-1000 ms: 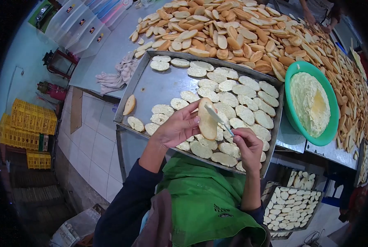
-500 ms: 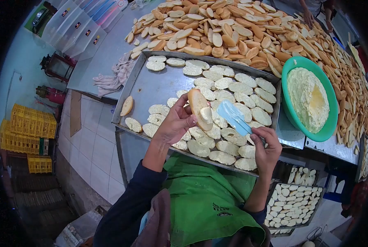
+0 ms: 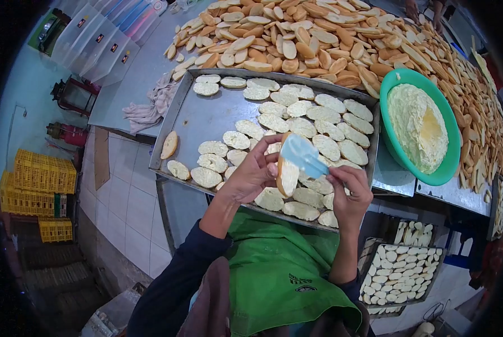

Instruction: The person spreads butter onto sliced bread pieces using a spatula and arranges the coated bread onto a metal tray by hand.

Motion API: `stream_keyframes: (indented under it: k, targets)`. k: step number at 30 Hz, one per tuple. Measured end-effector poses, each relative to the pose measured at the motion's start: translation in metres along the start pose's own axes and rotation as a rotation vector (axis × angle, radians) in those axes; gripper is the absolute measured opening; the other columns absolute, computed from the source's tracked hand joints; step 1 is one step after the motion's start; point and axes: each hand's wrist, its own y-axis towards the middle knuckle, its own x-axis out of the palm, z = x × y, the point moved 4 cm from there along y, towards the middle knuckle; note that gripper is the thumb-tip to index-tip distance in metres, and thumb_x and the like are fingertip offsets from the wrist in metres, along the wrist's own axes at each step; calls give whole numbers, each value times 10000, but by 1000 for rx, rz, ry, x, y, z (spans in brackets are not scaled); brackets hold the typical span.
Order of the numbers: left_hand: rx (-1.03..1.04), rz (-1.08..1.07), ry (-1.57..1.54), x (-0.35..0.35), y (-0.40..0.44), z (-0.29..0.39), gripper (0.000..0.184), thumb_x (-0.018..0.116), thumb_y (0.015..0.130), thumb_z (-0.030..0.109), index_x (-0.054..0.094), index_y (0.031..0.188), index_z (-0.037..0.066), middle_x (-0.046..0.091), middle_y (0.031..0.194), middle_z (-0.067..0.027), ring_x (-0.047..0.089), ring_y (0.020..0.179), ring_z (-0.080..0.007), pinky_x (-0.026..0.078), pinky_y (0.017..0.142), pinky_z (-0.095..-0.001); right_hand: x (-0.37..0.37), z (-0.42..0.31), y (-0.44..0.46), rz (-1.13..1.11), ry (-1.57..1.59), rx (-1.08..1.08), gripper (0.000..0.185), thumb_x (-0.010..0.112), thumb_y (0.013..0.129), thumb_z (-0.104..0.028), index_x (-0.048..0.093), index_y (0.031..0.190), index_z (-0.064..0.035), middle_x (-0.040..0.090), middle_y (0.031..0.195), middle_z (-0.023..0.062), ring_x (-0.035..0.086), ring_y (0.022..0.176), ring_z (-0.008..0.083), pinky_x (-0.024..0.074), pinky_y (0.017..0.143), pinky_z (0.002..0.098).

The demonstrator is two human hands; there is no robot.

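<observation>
My left hand [image 3: 255, 173] grips a slice of bread [image 3: 288, 178] by its edge, over the front part of a metal baking tray [image 3: 192, 115]. Pale cream shows on the slice's lower end. In my right hand [image 3: 350, 191] is a light blue spatula [image 3: 303, 157], its flat blade lying across the upper part of the slice and hiding it. Rows of cream-covered slices [image 3: 325, 114] fill much of the tray below. A green bowl [image 3: 455, 154] to the right of the tray holds a mound of pale cream [image 3: 417, 121].
A large heap of bread slices [image 3: 313, 39] covers the table behind the tray. Filled trays [image 3: 400, 275] stand low at the right. Yellow crates [image 3: 41, 180], a cloth [image 3: 150, 106] and clear plastic boxes [image 3: 97, 50] are at the left. Another person's hand [image 3: 413, 11] shows at the far right.
The spatula has moved left onto the bread slice, and its blade now overlaps the upper part. The slice has turned more upright. Cream covers more of its lower end.
</observation>
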Motion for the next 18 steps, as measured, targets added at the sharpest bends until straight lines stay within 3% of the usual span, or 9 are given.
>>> stream_keyframes:
  k: [6,10,11,12,14,16,18]
  targets:
    - [-79,-146,-57,11,-5,-16,836,751,642,293,260,1288,94,538,1071,-96,561,940,-153,509,745,-276,-14,-2,14,68,-207,-67,176,646,651,41,650,803,-47,596,763,71,539,708,219,421,613,294]
    - [-13,-40,0,-3,0,-13,825,706,697,323,219,1313,69,532,1096,-95,558,941,-157,488,765,-267,-60,11,31,177,-214,-17,122,626,704,27,629,814,-25,605,796,98,572,723,223,448,642,293]
    - [6,-22,3,-6,-1,-12,817,695,706,329,217,1316,72,533,1097,-93,560,936,-152,487,756,-259,-83,12,40,185,-236,101,97,600,738,18,623,824,-20,613,799,102,587,689,199,453,628,277]
    - [27,0,8,-8,-2,-11,808,685,716,336,215,1320,75,533,1097,-90,561,932,-148,486,748,-251,-108,18,50,214,-296,79,86,578,768,-6,621,841,-20,621,786,101,584,646,172,450,601,267]
    - [-3,139,124,-16,-6,-10,880,674,632,489,270,1286,62,473,1164,-97,508,1043,-193,467,850,-358,-153,19,69,322,-536,178,94,581,788,-91,633,840,-32,621,733,113,585,624,187,438,575,284]
    - [4,105,87,-20,-6,-10,835,667,667,455,267,1288,67,473,1166,-98,511,1042,-195,472,847,-350,-188,29,91,266,-806,223,152,587,782,-166,630,811,-24,610,734,151,581,643,295,442,595,351]
    - [41,126,-37,-19,-6,-9,662,631,777,271,264,1292,77,538,1096,-84,566,914,-117,501,699,-214,-201,42,116,115,-1061,326,150,576,760,-168,633,801,-36,613,763,160,594,719,317,459,635,377]
